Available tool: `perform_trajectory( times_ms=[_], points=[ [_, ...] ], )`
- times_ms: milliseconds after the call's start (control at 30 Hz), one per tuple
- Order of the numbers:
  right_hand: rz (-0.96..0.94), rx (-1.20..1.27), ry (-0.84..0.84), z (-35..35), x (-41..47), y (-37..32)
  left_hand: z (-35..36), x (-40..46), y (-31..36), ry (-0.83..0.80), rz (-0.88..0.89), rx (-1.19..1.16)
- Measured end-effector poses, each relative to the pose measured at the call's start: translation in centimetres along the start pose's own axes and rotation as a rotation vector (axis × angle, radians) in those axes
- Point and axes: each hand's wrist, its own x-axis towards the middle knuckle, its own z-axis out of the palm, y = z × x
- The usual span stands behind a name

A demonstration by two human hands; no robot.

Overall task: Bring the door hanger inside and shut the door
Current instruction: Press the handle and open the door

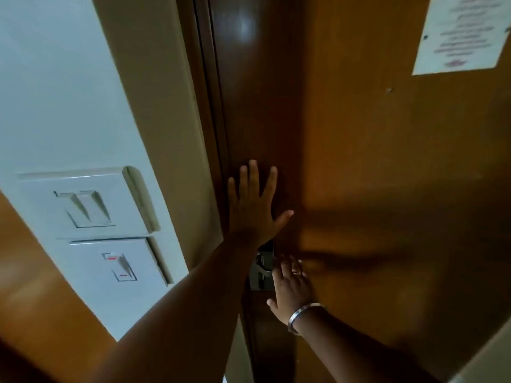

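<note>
Head view shows the wooden door (359, 161) against its frame; no door hanger can be seen. Above the metal lock plate (261, 272), the left hand (255, 208) lies flat on the door, fingers spread, gripping nothing. Just right of the plate, the right hand (293, 291), with ring and bangle, rests open on the door.

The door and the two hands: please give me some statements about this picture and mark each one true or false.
1. The left hand lies flat on the door, fingers spread. True.
2. The right hand holds a door hanger. False: it holds nothing; it is at the metal lock plate.
3. A paper notice is fixed on the door. True.
4. The right wrist is bare. False: it wears a metal bangle.
5. Wall switches are left of the door. True.
</note>
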Motion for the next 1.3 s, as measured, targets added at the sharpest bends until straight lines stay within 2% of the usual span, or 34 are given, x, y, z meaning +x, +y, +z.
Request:
perform_trajectory(
  times_ms=[233, 433, 567, 767, 1300],
  points=[
    [-0.008, -0.091, 0.081, 2.5, 1.7, 0.1, 3.0, 0.4, 0.0, 0.089, 0.055, 0.03],
    [0.026, 0.022, 0.181, 3.7, 1.7, -0.1, 3.7, 0.5, 0.2, 0.142, 0.049, 0.03],
    [0.104, 0.191, 0.138, 5.2, 1.2, -0.6, 4.1, 0.7, 0.1, 0.144, 0.044, 0.028],
    [0.071, 0.252, 0.08, 4.3, 0.8, 0.0, 3.3, 0.7, 0.3, 0.1, 0.02, 0.044],
    [-0.063, 0.198, 0.021, 1.2, -1.2, 1.2, 1.3, -1.2, 1.3, 0.072, -0.033, 0.062]
  ],
)
